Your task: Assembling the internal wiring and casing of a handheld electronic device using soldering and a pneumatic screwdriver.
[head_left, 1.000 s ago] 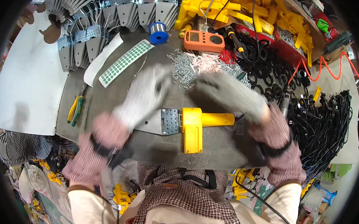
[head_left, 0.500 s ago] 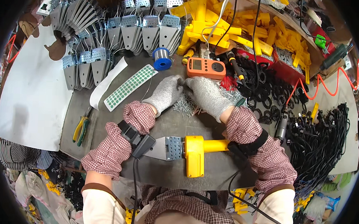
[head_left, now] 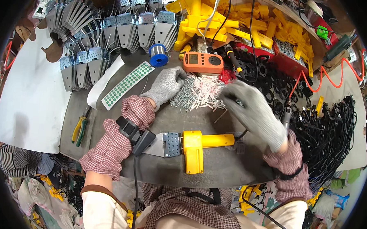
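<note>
A: Nearest the person, what lies on the bench?

B: A yellow tool point(head_left: 198, 150) with a perforated metal plate point(head_left: 166, 144) at its left end, lying flat on the dark work mat point(head_left: 230, 174) between the two forearms; neither hand touches it, so it looks parked within reach

A: And the hands?

B: Both wear grey knit gloves. The left hand point(head_left: 166, 86) rests on the left edge of a heap of small screws and pale plastic pegs point(head_left: 198, 92), fingers curled loosely over them; whether anything is pinched under the glove cannot be told. The right hand point(head_left: 253, 113) hovers just right of the heap, fingers spread and slightly blurred, holding nothing visible

A: So the heap sits between them?

B: Yes, mid-mat, handy to both

A: Beyond that?

B: An orange meter point(head_left: 203, 63) touches the heap's far edge, a blue spool point(head_left: 158, 55) lies to its left, and a strip of green dots point(head_left: 127, 85) runs diagonally. Farther back, rows of folded metal brackets point(head_left: 126, 28) and stacked yellow plastic parts point(head_left: 220, 22); black cables point(head_left: 326, 137) pile at the right
</note>
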### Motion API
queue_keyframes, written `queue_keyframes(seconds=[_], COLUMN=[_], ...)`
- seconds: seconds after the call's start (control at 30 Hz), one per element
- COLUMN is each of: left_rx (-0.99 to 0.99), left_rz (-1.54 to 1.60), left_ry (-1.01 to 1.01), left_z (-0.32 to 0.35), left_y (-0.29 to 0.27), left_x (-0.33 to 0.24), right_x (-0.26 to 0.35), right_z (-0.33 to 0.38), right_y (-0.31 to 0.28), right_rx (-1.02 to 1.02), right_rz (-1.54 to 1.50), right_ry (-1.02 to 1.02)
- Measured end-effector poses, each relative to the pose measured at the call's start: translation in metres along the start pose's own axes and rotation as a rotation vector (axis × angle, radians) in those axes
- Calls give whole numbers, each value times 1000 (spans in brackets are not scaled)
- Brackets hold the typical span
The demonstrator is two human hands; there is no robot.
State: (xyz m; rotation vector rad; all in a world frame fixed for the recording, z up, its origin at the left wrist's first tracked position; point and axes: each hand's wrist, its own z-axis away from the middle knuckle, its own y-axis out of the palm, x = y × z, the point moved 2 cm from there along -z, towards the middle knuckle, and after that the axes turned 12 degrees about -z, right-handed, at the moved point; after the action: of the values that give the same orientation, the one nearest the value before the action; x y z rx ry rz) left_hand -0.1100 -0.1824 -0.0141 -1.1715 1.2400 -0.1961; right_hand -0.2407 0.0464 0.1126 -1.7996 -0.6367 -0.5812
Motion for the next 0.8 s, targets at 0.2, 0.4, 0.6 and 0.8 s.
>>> queue_keyframes(seconds=[0.2, 0.4, 0.6, 0.8], left_rx=[-176, 35, 73, 135], left_rz=[-328, 6, -615, -905], left_ry=[106, -151, -26, -20], left_z=[15, 47, 94, 86], left_y=[-11, -31, -37, -33], left_x=[-28, -46, -7, -24], right_x=[-1, -22, -32, -38], right_z=[101, 131, 136, 140], right_y=[16, 60, 67, 71], right_rx=[-149, -239, -225, -194], right_rz=[-170, -166, -42, 8], right_ry=[259, 169, 91, 54])
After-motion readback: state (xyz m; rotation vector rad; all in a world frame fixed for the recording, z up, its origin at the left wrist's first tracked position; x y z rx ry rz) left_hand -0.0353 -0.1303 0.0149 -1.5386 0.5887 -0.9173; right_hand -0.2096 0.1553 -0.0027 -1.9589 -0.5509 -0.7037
